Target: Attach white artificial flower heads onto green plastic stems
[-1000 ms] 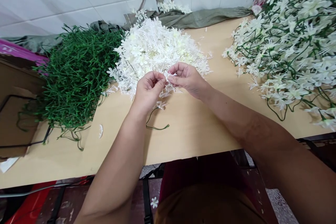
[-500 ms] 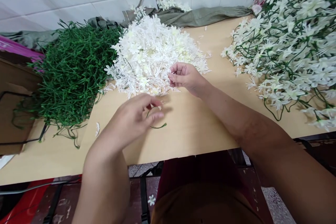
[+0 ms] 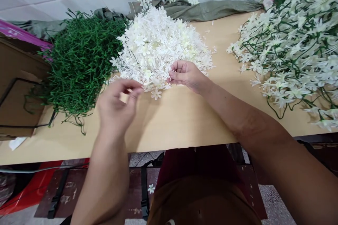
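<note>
My left hand (image 3: 117, 107) hovers over the wooden table (image 3: 185, 123) with thumb and fingers pinched together; the thin green stem that lay there is gone from the table, and a single white flower (image 3: 156, 94) sits just right of the fingertips. My right hand (image 3: 186, 75) rests at the near edge of the heap of loose white plastic flowers (image 3: 161, 45), fingers curled in a pinch; what they hold is hidden.
A mound of green stems (image 3: 81, 59) lies to the left, with a cardboard box (image 3: 18, 91) beyond it. Finished flower sprigs (image 3: 293, 42) are piled at the right. A grey-green cloth (image 3: 211, 8) runs along the tiled wall.
My left hand left the right hand, dropped to the green stem on the table, then rose toward the flower heap; the stem no longer lies there. My right hand stayed by the heap.
</note>
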{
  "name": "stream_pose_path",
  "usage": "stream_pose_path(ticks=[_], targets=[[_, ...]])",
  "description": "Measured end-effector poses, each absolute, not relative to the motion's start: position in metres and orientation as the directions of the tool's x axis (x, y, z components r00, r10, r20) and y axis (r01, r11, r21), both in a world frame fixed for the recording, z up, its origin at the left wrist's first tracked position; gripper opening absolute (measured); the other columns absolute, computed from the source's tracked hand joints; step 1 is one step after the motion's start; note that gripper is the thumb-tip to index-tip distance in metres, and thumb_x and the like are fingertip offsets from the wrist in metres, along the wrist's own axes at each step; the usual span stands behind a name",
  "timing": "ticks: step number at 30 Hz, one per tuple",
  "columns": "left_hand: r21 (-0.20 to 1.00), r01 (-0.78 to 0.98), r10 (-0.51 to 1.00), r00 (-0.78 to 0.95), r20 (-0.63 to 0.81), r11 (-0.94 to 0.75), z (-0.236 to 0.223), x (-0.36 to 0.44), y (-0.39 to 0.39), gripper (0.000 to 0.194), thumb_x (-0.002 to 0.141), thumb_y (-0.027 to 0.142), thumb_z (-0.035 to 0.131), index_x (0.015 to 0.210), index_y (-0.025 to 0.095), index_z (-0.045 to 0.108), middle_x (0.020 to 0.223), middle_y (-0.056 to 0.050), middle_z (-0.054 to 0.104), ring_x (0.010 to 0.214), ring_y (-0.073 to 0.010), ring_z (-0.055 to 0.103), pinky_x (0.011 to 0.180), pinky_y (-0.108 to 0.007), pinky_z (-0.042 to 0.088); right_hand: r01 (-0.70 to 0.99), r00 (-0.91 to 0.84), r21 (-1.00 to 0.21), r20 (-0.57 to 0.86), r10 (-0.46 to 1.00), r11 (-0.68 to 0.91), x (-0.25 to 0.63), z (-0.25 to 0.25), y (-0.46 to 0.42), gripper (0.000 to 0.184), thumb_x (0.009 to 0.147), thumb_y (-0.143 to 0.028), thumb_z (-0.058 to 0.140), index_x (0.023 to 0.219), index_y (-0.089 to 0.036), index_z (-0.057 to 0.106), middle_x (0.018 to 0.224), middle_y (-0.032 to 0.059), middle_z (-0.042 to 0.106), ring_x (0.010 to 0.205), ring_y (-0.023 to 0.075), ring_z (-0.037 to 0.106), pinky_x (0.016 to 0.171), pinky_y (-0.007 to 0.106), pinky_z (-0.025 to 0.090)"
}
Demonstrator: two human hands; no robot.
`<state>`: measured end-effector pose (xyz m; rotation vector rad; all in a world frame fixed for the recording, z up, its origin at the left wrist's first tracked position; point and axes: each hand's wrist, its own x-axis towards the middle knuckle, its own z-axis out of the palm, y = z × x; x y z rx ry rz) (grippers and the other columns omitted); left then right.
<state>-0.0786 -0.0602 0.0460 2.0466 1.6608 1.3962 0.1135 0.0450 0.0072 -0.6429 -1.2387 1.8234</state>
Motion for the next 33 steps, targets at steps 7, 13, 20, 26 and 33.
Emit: stream_pose_path(ticks=[7, 13, 20, 26, 33], targets=[[0.805, -0.073, 0.752, -0.417, 0.511, -0.588, 0.083, -0.082, -0.029, 0.030, 0.059, 0.034, 0.090, 0.072, 0.019, 0.067, 0.055, 0.007, 0.053, 0.049, -0.0033, 0.042, 0.045, -0.017, 0.032, -0.321, -0.695, -0.893, -0.004, 0.719, -0.315, 0.076, -0.004, 0.016, 0.020, 0.074, -0.006, 0.075, 0.073, -0.015, 0.058, 0.066, -0.0056, 0.065, 0.067, 0.0051, 0.063, 0.078, 0.021, 0.055], [0.929, -0.231, 0.955, -0.008, 0.296, -0.290, 0.063, -0.057, -0.012, 0.035, 0.053, 0.029, 0.093, 0.082, 0.018, 0.077, 0.062, 0.002, 0.067, 0.053, -0.0054, 0.056, 0.050, -0.017, 0.046, -0.412, -0.539, -0.872, -0.002, 0.842, -0.266, 0.080, -0.010, 0.035, 0.026, 0.064, -0.011, 0.082, 0.068, -0.016, 0.057, 0.062, -0.0071, 0.061, 0.064, 0.0058, 0.062, 0.070, 0.018, 0.053], [0.997, -0.069, 0.995, 0.099, 0.023, -0.017, 0.023, -0.055, 0.000, 0.033, 0.052, 0.035, 0.092, 0.067, 0.013, 0.072, 0.057, -0.002, 0.065, 0.051, -0.0089, 0.056, 0.050, -0.020, 0.046, -0.419, -0.507, -0.865, -0.029, 0.862, -0.276, 0.124, 0.007, 0.059, 0.027, 0.068, -0.017, 0.083, 0.071, -0.016, 0.056, 0.066, -0.0043, 0.061, 0.071, 0.0083, 0.065, 0.074, 0.023, 0.058], [0.997, -0.067, 0.984, 0.175, -0.032, 0.045, 0.013, -0.055, 0.003, 0.045, 0.055, 0.049, 0.088, 0.057, 0.015, 0.060, 0.050, -0.001, 0.058, 0.047, -0.0092, 0.050, 0.045, -0.021, 0.040, -0.352, -0.676, -0.887, 0.021, 0.736, -0.298, 0.121, 0.009, 0.051, 0.038, 0.056, -0.028, 0.091, 0.072, -0.015, 0.059, 0.065, -0.0048, 0.062, 0.070, 0.0084, 0.065, 0.077, 0.025, 0.059], [0.990, -0.129, 0.974, 0.226, -0.031, 0.061, 0.010, -0.058, 0.006, 0.040, 0.057, 0.042, 0.089, 0.066, 0.011, 0.066, 0.057, -0.002, 0.061, 0.053, -0.0091, 0.054, 0.050, -0.021, 0.042, -0.336, -0.689, -0.891, 0.013, 0.724, -0.304, 0.118, 0.003, 0.050, 0.042, 0.053, -0.034, 0.092, 0.071, -0.014, 0.060, 0.064, -0.0043, 0.064, 0.068, 0.0085, 0.065, 0.078, 0.027, 0.059]])
